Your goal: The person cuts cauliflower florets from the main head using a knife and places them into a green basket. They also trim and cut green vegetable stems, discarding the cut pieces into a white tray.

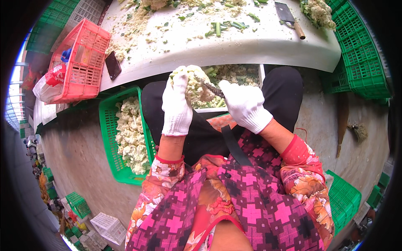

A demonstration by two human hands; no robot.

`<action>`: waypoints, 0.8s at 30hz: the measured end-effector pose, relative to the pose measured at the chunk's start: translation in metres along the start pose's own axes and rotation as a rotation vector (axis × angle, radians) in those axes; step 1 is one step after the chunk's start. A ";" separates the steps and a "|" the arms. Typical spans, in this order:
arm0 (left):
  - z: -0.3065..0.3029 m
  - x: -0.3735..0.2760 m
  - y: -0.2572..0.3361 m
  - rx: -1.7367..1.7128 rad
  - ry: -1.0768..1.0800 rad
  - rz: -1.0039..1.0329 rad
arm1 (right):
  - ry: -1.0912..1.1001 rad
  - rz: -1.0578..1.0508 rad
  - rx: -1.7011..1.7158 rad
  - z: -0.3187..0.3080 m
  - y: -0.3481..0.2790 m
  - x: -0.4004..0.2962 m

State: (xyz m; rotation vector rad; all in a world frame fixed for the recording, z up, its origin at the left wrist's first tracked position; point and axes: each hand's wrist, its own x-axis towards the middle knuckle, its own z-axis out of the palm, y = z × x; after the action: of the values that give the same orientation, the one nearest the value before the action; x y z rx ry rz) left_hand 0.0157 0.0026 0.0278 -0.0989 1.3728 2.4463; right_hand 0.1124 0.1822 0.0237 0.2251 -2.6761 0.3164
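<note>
Both hands wear white knit gloves. My left hand (177,105) grips a head of cauliflower (194,83) from its left side, above my lap. In my right hand (245,102) is a small dark-bladed knife (213,89), its blade against the cauliflower's right side; the handle is hidden in the fist. Below the cauliflower, between my knees, a white crate (261,75) holds cauliflower pieces and green stems. Beside my left leg stands a green plastic basket (108,141) with many cut cauliflower florets (130,138) in it.
Ahead is a white-covered table (188,51) strewn with crumbs and leaf scraps. On it lie a cleaver (287,17), a phone (113,65) and another cauliflower (318,14). A pink crate (84,62) stands left, green crates (358,53) right. A broom (358,131) lies on the floor.
</note>
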 end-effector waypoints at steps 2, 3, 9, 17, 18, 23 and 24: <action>-0.001 -0.002 0.007 -0.064 0.017 0.007 | -0.072 0.092 0.038 0.003 0.007 -0.007; -0.001 -0.004 0.011 -0.032 -0.028 0.079 | -0.031 0.056 0.033 0.002 0.008 -0.008; -0.003 0.005 0.009 0.325 0.068 0.125 | 0.033 -0.119 0.110 -0.013 -0.007 0.007; -0.007 0.002 0.015 0.170 0.016 0.081 | 0.009 -0.001 -0.026 0.008 0.020 -0.008; -0.006 0.003 0.015 0.159 0.006 0.074 | 0.041 -0.012 -0.022 0.006 0.017 -0.006; -0.002 -0.005 0.014 0.170 -0.083 0.057 | 0.071 -0.065 -0.028 -0.001 -0.003 0.017; -0.004 -0.005 0.013 0.180 -0.079 0.076 | 0.085 -0.076 -0.064 0.000 0.000 0.018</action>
State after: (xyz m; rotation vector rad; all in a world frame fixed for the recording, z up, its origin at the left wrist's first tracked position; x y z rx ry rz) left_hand 0.0161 -0.0082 0.0380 0.0929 1.5799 2.3461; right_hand 0.0958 0.1802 0.0314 0.2868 -2.5819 0.2120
